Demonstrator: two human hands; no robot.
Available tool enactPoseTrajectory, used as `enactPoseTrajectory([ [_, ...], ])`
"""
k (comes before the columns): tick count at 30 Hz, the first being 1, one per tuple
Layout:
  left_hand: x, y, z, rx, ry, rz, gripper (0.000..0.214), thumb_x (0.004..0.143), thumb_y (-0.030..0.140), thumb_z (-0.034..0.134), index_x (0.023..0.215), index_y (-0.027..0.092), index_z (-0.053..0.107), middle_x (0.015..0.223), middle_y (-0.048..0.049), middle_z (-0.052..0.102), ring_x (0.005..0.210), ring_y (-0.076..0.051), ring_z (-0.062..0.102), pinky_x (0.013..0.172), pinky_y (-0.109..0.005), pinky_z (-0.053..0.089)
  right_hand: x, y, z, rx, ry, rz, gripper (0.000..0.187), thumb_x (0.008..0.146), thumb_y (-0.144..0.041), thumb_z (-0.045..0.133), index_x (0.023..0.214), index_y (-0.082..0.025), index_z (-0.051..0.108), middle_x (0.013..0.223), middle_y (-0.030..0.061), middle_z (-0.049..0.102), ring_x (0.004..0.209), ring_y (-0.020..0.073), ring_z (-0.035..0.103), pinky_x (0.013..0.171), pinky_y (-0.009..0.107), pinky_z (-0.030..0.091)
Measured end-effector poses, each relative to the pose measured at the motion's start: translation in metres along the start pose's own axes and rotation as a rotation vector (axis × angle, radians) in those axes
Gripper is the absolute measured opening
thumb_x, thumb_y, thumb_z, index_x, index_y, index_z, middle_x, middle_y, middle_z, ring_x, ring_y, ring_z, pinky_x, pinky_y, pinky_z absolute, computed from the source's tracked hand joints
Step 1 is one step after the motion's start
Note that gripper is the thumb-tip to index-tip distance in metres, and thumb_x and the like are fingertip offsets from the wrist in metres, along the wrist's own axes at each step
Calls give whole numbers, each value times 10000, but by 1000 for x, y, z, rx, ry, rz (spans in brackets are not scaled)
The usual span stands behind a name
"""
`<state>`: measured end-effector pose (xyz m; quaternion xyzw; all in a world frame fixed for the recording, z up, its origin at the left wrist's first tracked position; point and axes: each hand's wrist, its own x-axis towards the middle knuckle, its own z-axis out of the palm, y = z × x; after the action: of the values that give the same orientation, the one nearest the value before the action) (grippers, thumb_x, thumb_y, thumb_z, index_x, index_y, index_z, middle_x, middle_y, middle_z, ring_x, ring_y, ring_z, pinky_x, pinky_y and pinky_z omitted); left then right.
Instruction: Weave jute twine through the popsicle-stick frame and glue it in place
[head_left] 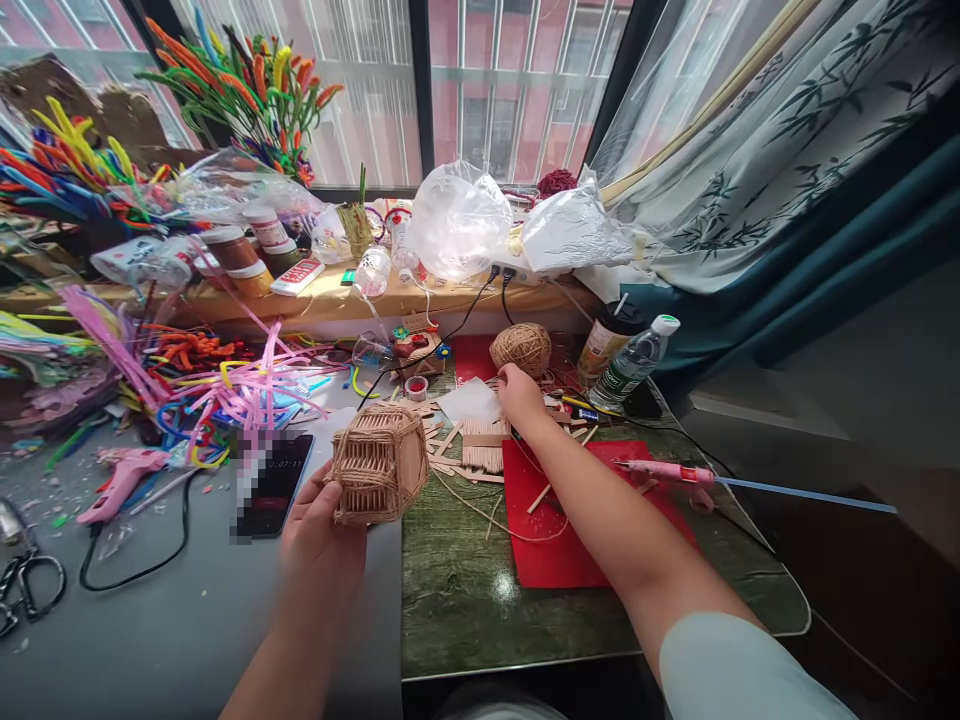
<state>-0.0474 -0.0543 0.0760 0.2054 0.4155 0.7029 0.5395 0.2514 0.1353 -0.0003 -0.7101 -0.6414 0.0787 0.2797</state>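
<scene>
My left hand (322, 525) is closed round a small house-shaped frame of sticks wrapped in brown twine (379, 462), held up above the desk. My right hand (517, 395) reaches forward, fingers curled down on a panel of glued wooden sticks (484, 445) lying beside a white sheet (471, 402). Just beyond that hand sits a ball of brown twine (523, 348). A strand of twine trails across the red mat (562, 540). Loose wooden sticks (450, 462) lie between the two hands.
A pink glue gun (667, 472) with a long glue stick lies right of the mat. Another pink glue gun (120, 480), a phone (274, 485) and scissors (26, 585) lie at left. Pipe cleaners (217, 390) pile up at the back left. Bottles (630, 365) stand by the curtain.
</scene>
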Motion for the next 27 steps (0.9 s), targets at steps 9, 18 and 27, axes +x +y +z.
enactPoseTrajectory([
  [9, 1, 0, -4, 23, -14, 55, 364, 758, 341, 892, 1074, 202, 775, 1030, -39, 818, 846, -189, 762, 751, -292, 633, -16, 16, -36, 94, 93, -45, 164, 996, -341, 564, 994, -198, 646, 966, 132, 726, 909, 295, 649, 852, 389, 486],
  [18, 14, -8, 21, -134, -54, -72, 277, 867, 339, 800, 1098, 187, 794, 1112, -59, 835, 1003, -192, 788, 890, -272, 642, -139, -49, -48, 428, -318, -460, 677, 952, -429, 731, 1569, -252, 515, 1635, 141, 533, 1534, 335, 470, 1282, 507, 380],
  [27, 8, -1, 28, -70, -132, -21, 305, 888, 386, 790, 1126, 195, 787, 1136, -61, 831, 1086, -214, 781, 943, -292, 637, -153, -78, -16, 970, -457, -30, 474, 980, -348, 638, 1439, -236, 596, 952, 22, 674, 777, 183, 634, 741, 330, 569],
])
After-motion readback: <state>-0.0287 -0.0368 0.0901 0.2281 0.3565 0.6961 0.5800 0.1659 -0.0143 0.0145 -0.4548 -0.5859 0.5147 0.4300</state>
